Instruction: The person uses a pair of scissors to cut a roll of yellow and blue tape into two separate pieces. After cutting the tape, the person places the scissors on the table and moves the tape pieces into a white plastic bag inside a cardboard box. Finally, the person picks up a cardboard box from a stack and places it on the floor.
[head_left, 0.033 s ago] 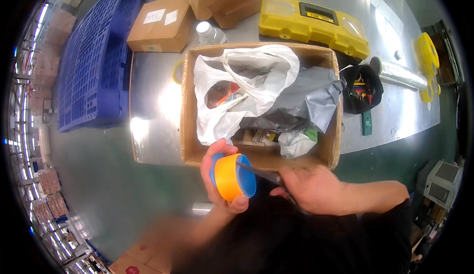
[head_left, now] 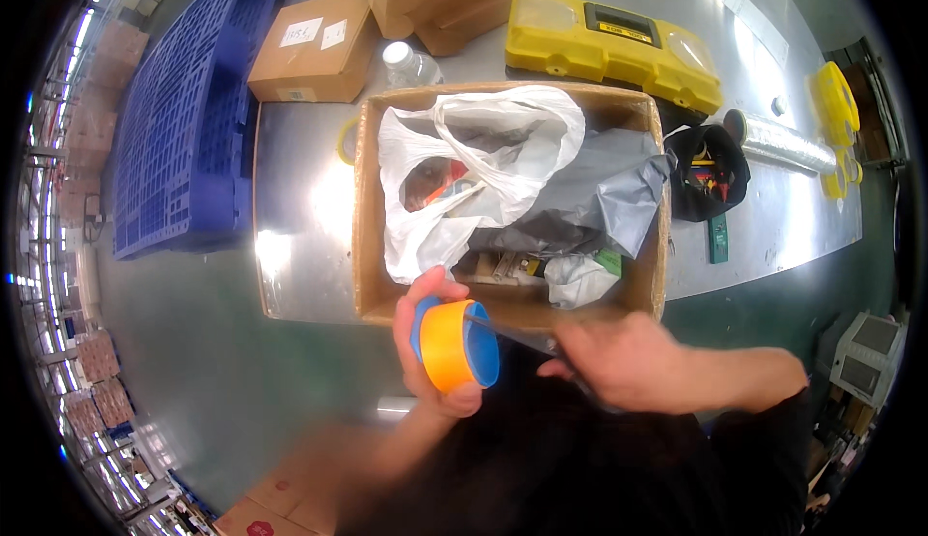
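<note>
My left hand [head_left: 430, 367] is closed around a short, hollow blue cylinder with a wide orange band [head_left: 446, 347], just in front of the cardboard box. Its open end faces right, and a blue rim shows at the other end by my fingers. In my right hand [head_left: 619, 362] is a dark, thin-bladed tool [head_left: 517, 335], possibly scissors; its tip reaches the cylinder's open mouth. My fingers hide part of its handle. Behind both hands stands the open cardboard box [head_left: 660, 236], holding a white plastic bag [head_left: 416, 246] and grey plastic sheeting [head_left: 580, 188].
A yellow toolbox [head_left: 570, 48], a clear bottle [head_left: 411, 67] and brown cartons [head_left: 319, 38] stand behind the box. To its right are a black pouch of tools [head_left: 688, 188] and a foil-like roll [head_left: 788, 144]. A blue pallet [head_left: 184, 120] stands at left.
My right hand and the tool have shifted very slightly up and to the right. My left hand and the cylinder are nearly where they were.
</note>
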Demonstrator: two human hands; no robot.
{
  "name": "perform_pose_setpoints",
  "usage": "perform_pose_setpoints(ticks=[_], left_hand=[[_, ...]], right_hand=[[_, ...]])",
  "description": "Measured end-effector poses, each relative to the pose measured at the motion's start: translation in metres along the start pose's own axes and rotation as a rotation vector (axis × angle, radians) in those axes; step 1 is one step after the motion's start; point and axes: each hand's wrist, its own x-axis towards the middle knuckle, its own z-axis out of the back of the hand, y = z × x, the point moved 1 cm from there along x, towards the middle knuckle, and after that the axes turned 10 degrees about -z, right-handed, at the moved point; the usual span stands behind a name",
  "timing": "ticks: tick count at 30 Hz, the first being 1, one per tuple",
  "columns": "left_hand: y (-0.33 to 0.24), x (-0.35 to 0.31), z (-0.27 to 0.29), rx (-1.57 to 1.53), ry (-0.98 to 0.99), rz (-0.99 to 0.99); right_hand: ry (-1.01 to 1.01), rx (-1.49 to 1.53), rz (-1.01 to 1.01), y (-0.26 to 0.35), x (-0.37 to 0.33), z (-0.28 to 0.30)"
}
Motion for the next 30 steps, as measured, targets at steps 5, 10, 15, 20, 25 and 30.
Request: perform_pose_setpoints(ticks=[5, 10, 15, 20, 25, 30], left_hand=[[-0.014, 0.014, 0.015, -0.342, 0.154, 0.202], [-0.038, 0.035, 0.014, -0.284, 0.189, 0.451], [-0.036, 0.023, 0.004, -0.174, 0.043, 0.298], [-0.02, 0.008, 0.008, -0.035, -0.007, 0.136], [-0.009, 0.008, -0.002, 0.11, -0.148, -0.031], [0.009, 0.008, -0.011, 0.145, -0.354, -0.253]], right_hand=[[0.25, -0.027, 0.087, -0.017, 0.02, 0.09], [0.4, 0.123, 0.044, -0.014, 0.021, 0.092], [0.322, 0.161, -0.016, -0.004, 0.012, 0.061], [0.162, 0.183, -0.006, -0.001, 0.005, 0.017], [0.005, 0.11, 0.011, 0.018, 0.008, -0.011], [0.003, 0.03, -0.025, 0.027, 0.011, -0.014]])
